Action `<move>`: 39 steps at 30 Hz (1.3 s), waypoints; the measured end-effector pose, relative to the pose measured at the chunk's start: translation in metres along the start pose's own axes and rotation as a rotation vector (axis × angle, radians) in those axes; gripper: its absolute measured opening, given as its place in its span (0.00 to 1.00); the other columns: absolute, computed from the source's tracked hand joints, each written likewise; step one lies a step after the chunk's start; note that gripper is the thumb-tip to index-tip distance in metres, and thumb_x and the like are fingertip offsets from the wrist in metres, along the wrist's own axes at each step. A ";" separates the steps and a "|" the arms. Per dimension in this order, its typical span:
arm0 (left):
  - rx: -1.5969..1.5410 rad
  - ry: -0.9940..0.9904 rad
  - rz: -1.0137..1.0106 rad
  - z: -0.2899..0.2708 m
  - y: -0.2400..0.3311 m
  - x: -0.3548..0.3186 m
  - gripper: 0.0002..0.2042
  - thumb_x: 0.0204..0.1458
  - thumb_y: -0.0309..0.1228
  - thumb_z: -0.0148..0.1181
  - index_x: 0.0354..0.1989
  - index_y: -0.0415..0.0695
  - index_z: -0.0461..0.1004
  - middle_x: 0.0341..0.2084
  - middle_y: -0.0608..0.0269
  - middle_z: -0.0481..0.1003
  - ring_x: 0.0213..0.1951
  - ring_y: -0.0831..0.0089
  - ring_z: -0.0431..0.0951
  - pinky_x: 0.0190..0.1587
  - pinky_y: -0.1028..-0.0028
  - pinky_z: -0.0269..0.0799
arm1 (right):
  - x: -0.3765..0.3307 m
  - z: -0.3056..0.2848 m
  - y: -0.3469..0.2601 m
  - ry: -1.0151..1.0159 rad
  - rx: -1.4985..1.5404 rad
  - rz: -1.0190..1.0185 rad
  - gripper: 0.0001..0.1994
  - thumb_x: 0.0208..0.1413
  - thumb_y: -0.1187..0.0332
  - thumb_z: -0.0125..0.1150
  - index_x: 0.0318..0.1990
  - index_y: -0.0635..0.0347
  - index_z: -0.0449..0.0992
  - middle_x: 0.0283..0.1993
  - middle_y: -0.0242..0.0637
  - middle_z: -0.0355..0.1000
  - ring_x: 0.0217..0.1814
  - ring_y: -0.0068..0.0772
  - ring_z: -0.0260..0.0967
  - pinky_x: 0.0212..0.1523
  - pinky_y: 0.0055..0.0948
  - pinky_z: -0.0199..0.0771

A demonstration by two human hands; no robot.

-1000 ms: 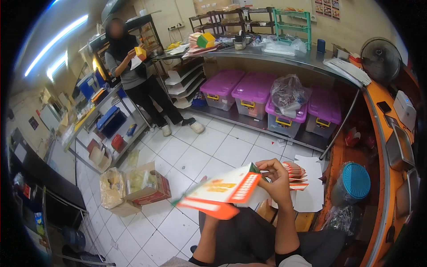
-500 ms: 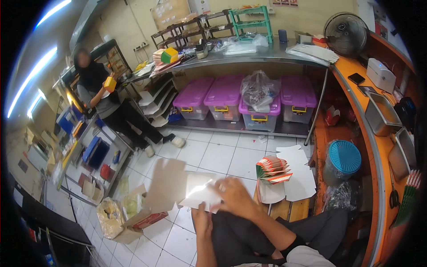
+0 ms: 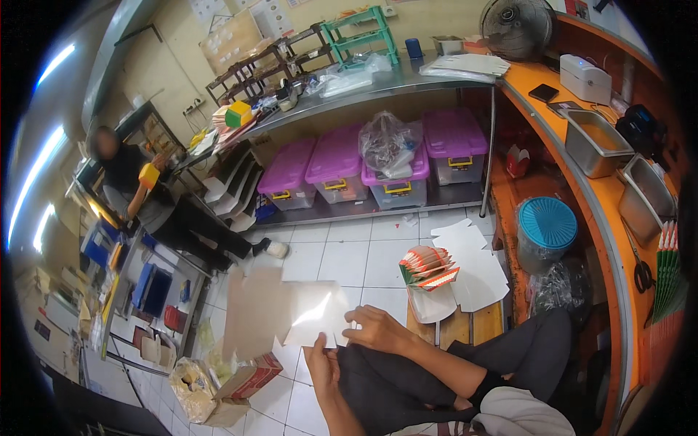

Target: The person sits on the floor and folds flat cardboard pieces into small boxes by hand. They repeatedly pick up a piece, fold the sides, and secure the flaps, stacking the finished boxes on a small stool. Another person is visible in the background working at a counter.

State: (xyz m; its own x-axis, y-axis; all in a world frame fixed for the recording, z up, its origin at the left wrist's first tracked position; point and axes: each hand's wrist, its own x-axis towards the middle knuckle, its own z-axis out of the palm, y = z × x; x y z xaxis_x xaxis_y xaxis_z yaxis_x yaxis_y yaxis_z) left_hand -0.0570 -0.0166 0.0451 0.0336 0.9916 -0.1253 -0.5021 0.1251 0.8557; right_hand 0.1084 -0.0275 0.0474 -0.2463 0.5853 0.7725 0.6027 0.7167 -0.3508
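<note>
Both of my hands hold a flat, unfolded piece of white card (image 3: 305, 314) over my lap, its plain side up. My right hand (image 3: 379, 328) grips its right edge from above. My left hand (image 3: 323, 363) holds its lower edge from below. To the right, on a small wooden stool (image 3: 465, 327), lies a stack of folded orange and white cartons (image 3: 427, 266) beside loose white sheets (image 3: 472, 269).
A person stands at the left by a metal rack (image 3: 145, 196). Purple lidded bins (image 3: 342, 163) sit under a steel counter. An open cardboard box (image 3: 240, 378) lies on the tiled floor. An orange counter (image 3: 603, 196) with metal trays curves along the right; a blue-lidded tub (image 3: 547, 229) stands below it.
A second ago I held the card printed orange side up near the carton stack. It has since come down and left over my lap with the plain side up; my view has tilted.
</note>
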 end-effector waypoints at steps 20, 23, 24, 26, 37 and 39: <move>0.491 -0.148 0.526 -0.011 -0.046 0.001 0.16 0.45 0.25 0.56 0.43 0.33 0.67 0.35 0.57 0.72 0.36 0.69 0.73 0.39 0.72 0.67 | -0.014 0.049 -0.018 0.464 0.777 0.944 0.06 0.46 0.75 0.58 0.33 0.63 0.72 0.28 0.38 0.63 0.28 0.34 0.66 0.29 0.30 0.67; 0.790 -0.025 0.518 0.000 -0.029 0.000 0.16 0.45 0.26 0.57 0.42 0.33 0.68 0.27 0.57 0.74 0.30 0.70 0.73 0.33 0.74 0.66 | -0.015 0.048 -0.020 0.477 0.761 0.925 0.06 0.46 0.75 0.58 0.34 0.63 0.72 0.27 0.38 0.63 0.28 0.33 0.66 0.28 0.30 0.66; 0.842 0.014 0.572 0.005 -0.025 -0.003 0.14 0.44 0.25 0.58 0.39 0.33 0.68 0.27 0.58 0.73 0.29 0.71 0.72 0.31 0.74 0.65 | -0.015 0.046 -0.021 0.484 0.772 0.918 0.06 0.46 0.75 0.57 0.34 0.63 0.72 0.27 0.38 0.63 0.28 0.33 0.66 0.28 0.30 0.66; 0.667 0.110 0.615 0.018 -0.023 -0.012 0.06 0.43 0.22 0.60 0.30 0.36 0.70 0.26 0.59 0.74 0.26 0.74 0.70 0.29 0.76 0.64 | -0.013 0.044 -0.022 0.497 0.752 0.903 0.07 0.46 0.75 0.57 0.34 0.63 0.71 0.27 0.38 0.63 0.28 0.33 0.66 0.28 0.31 0.66; 0.690 0.117 0.920 0.040 -0.021 -0.030 0.09 0.40 0.25 0.63 0.30 0.35 0.72 0.25 0.56 0.75 0.28 0.72 0.74 0.30 0.75 0.68 | 0.007 0.022 -0.021 0.656 0.315 0.696 0.07 0.47 0.77 0.55 0.36 0.63 0.71 0.27 0.38 0.63 0.28 0.33 0.65 0.28 0.32 0.65; 0.796 0.239 0.893 0.042 -0.020 -0.017 0.10 0.42 0.26 0.62 0.32 0.34 0.72 0.25 0.56 0.75 0.27 0.73 0.73 0.30 0.74 0.68 | 0.017 0.037 -0.013 0.724 0.237 0.713 0.08 0.47 0.77 0.55 0.36 0.63 0.71 0.27 0.38 0.63 0.27 0.33 0.65 0.27 0.32 0.65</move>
State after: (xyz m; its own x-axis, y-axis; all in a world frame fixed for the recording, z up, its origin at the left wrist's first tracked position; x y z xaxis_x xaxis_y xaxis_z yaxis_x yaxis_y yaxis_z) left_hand -0.0113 -0.0348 0.0515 -0.2546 0.7187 0.6470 0.4051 -0.5283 0.7462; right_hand 0.0682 -0.0131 0.0457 0.6693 0.5905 0.4509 0.2463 0.3962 -0.8845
